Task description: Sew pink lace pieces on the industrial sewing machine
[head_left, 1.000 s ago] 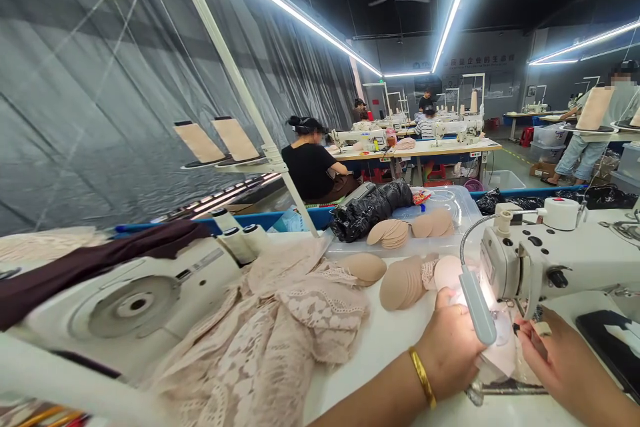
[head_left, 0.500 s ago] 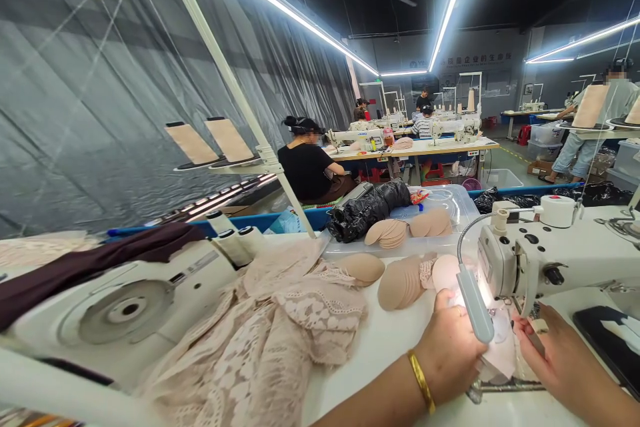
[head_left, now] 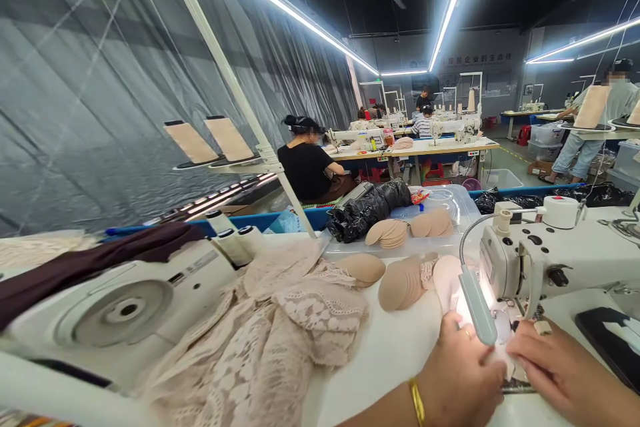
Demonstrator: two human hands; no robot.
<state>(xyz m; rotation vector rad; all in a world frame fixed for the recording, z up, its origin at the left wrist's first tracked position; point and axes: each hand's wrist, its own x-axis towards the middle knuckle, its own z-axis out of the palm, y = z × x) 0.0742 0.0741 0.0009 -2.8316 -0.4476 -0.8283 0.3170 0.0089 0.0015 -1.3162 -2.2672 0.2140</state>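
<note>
At the sewing machine (head_left: 545, 260) on the right, both my hands are on a pale pink fabric piece (head_left: 447, 277), which looks like a bra cup. My left hand (head_left: 460, 370), with a gold bangle at the wrist, has its fingers bent and closed on the near edge of the piece. Pinched fingers of my right hand (head_left: 555, 360) hold it close by the needle area. A lit grey lamp (head_left: 477, 307) on a bendy neck hides part of the fabric and the needle.
Stacked beige cups (head_left: 400, 283) lie left of my hands. Lace fabric (head_left: 280, 320) is heaped farther left, beside another machine part (head_left: 125, 310). A black plastic bag (head_left: 370, 210) rests on a clear bin lid (head_left: 460, 207). A phone-like black object (head_left: 607, 340) lies right. Co-workers sit beyond.
My left hand has shifted right and down, nearer my right hand. The right hand has moved slightly left, its fingers now more gathered over the fabric, which covers less visible area in front.
</note>
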